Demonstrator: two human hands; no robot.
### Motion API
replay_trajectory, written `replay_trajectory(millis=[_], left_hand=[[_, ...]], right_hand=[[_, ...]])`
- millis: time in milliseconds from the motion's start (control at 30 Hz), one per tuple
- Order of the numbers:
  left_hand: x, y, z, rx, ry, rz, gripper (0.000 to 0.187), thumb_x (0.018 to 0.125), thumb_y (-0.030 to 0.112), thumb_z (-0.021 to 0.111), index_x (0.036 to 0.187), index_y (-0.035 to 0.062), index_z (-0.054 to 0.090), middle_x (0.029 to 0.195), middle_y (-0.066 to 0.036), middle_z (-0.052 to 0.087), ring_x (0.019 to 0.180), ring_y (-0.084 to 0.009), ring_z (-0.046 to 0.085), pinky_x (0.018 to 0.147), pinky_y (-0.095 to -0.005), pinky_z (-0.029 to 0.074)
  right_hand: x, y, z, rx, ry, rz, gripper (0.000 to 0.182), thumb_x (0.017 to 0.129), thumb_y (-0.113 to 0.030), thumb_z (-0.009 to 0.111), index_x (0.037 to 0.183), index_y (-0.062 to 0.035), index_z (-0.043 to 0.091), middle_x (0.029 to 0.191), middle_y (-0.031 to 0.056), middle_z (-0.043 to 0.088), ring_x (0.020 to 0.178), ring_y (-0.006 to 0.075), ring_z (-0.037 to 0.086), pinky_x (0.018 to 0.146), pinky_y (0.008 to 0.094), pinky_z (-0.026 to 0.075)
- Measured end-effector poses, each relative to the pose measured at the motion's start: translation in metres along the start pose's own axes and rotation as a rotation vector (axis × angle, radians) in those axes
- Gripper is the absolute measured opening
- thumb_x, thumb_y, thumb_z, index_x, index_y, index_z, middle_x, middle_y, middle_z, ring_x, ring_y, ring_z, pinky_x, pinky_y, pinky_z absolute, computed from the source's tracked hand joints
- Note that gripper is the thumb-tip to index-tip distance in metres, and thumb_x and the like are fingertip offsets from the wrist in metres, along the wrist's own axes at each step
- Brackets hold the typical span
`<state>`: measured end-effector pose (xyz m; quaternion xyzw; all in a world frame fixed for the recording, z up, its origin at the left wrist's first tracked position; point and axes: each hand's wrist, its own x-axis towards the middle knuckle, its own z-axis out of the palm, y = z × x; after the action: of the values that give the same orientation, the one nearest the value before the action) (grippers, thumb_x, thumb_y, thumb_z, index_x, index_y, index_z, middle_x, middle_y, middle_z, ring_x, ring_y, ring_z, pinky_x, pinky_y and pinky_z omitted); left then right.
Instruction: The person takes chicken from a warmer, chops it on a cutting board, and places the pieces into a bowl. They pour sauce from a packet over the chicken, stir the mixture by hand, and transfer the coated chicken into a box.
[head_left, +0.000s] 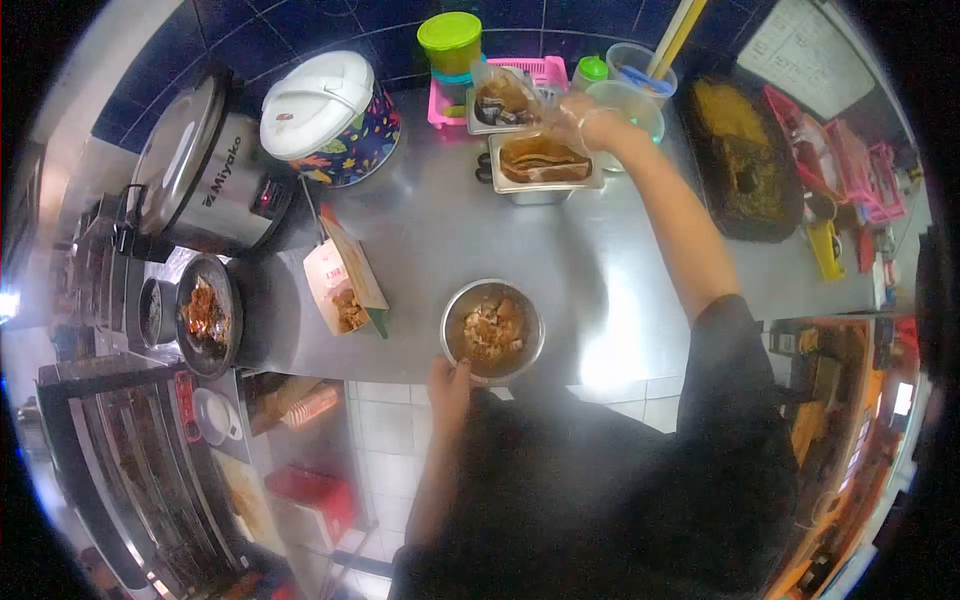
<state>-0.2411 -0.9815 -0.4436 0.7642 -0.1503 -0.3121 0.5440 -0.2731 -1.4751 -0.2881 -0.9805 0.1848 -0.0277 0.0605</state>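
A metal bowl [493,331] with chunks of brownish food stands at the counter's front edge. My left hand [449,388] grips its lower left rim between thumb and fingers. My right hand [580,122], in a clear plastic glove, reaches to the back of the counter, above the right side of a metal tray [549,186] lined with a bag of brown stuff. Behind that tray is a second metal container [500,127] with a plastic bag in it. The right fingers are blurred, and what they hold, if anything, cannot be made out.
An open food box [345,280] stands left of the bowl. Farther left are a dark plate [209,315] of food, a rice cooker [215,180] and a patterned container [335,120]. A dark tray [745,160] and pink baskets [865,170] are at the right.
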Motion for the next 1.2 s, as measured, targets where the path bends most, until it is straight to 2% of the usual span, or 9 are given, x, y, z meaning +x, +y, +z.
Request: replay_trajectory(millis=[300, 467, 567, 633, 667, 767, 867, 933, 1200], left_hand=[[0.000, -0.003, -0.008, -0.131, -0.023, -0.111, 0.022, 0.094, 0.021, 0.066, 0.090, 0.0021, 0.056, 0.080, -0.004, 0.061, 0.073, -0.0116, 0.058, 0.064, -0.0279, 0.050], [0.004, 0.023, -0.012, -0.150, -0.034, -0.089, 0.024, 0.095, 0.024, 0.065, 0.101, 0.0013, 0.058, 0.092, -0.005, 0.062, 0.081, -0.0123, 0.059, 0.070, -0.0277, 0.051], [0.009, 0.031, -0.014, -0.150, 0.187, 0.070, 0.033, 0.095, 0.025, 0.064, 0.112, -0.0026, 0.058, 0.104, -0.010, 0.062, 0.091, -0.0168, 0.059, 0.080, -0.0312, 0.050], [0.001, 0.058, -0.020, 0.253, 0.351, 0.275, 0.042, 0.092, 0.025, 0.067, 0.120, -0.0040, 0.054, 0.118, -0.020, 0.060, 0.112, -0.0326, 0.058, 0.097, -0.0412, 0.045], [-0.005, 0.081, -0.021, 0.249, 0.358, 0.267, 0.042, 0.092, 0.025, 0.067, 0.120, -0.0040, 0.054, 0.118, -0.020, 0.060, 0.112, -0.0326, 0.058, 0.097, -0.0412, 0.045], [-0.012, 0.152, -0.018, 0.391, 0.294, 0.542, 0.046, 0.090, 0.025, 0.067, 0.123, -0.0038, 0.053, 0.121, -0.024, 0.058, 0.116, -0.0387, 0.054, 0.101, -0.0454, 0.042], [-0.016, 0.173, -0.025, 0.334, 0.189, 0.682, 0.047, 0.090, 0.024, 0.068, 0.125, -0.0028, 0.053, 0.122, -0.023, 0.059, 0.117, -0.0384, 0.054, 0.101, -0.0445, 0.041], [-0.015, 0.171, -0.029, 0.243, 0.152, 0.597, 0.045, 0.092, 0.021, 0.067, 0.125, -0.0060, 0.053, 0.123, -0.020, 0.059, 0.114, -0.0278, 0.058, 0.098, -0.0392, 0.046], [-0.034, 0.127, -0.073, 0.099, 0.031, 0.419, 0.040, 0.094, 0.015, 0.064, 0.128, -0.0028, 0.051, 0.120, -0.016, 0.061, 0.107, -0.0215, 0.061, 0.091, -0.0338, 0.051]], right_hand=[[-0.007, -0.032, -0.080, 0.130, -0.081, 0.157, 0.022, 0.082, -0.020, 0.067, 0.097, -0.0051, 0.072, 0.101, 0.0170, 0.069, 0.094, 0.0321, 0.066, 0.081, 0.0403, 0.053], [-0.014, -0.021, -0.083, -0.035, 0.230, -0.018, 0.023, 0.079, -0.020, 0.071, 0.098, -0.0061, 0.072, 0.101, 0.0148, 0.069, 0.093, 0.0316, 0.066, 0.080, 0.0395, 0.052], [-0.038, -0.054, -0.126, 0.072, 0.334, 0.012, 0.024, 0.083, -0.024, 0.071, 0.096, -0.0041, 0.072, 0.089, 0.0105, 0.069, 0.083, 0.0249, 0.066, 0.075, 0.0358, 0.052], [-0.048, -0.100, -0.164, 0.228, 0.256, 0.179, 0.025, 0.084, -0.026, 0.071, 0.095, -0.0035, 0.071, 0.084, 0.0075, 0.067, 0.078, 0.0205, 0.063, 0.071, 0.0335, 0.051], [-0.052, -0.121, -0.180, 0.380, 0.171, 0.358, 0.026, 0.086, -0.028, 0.070, 0.093, -0.0029, 0.071, 0.079, 0.0045, 0.065, 0.072, 0.0161, 0.060, 0.068, 0.0313, 0.050], [-0.067, -0.160, -0.218, 0.533, 0.194, 0.300, 0.028, 0.086, -0.031, 0.071, 0.093, -0.0028, 0.071, 0.075, 0.0017, 0.062, 0.068, 0.0119, 0.055, 0.063, 0.0292, 0.047], [-0.070, -0.169, -0.222, 0.442, 0.322, 0.246, 0.052, 0.094, -0.049, 0.056, 0.083, 0.0011, 0.066, 0.074, 0.0101, 0.066, 0.063, 0.0181, 0.063, 0.060, 0.0324, 0.053], [-0.069, -0.165, -0.223, 0.389, 0.386, 0.259, 0.045, 0.092, -0.044, 0.059, 0.087, -0.0002, 0.068, 0.075, 0.0111, 0.067, 0.068, 0.0198, 0.064, 0.065, 0.0341, 0.054], [-0.051, -0.156, -0.223, 0.124, 0.215, 0.294, 0.023, 0.084, -0.027, 0.068, 0.091, -0.0066, 0.073, 0.085, 0.0132, 0.070, 0.078, 0.0253, 0.065, 0.075, 0.0361, 0.051]])
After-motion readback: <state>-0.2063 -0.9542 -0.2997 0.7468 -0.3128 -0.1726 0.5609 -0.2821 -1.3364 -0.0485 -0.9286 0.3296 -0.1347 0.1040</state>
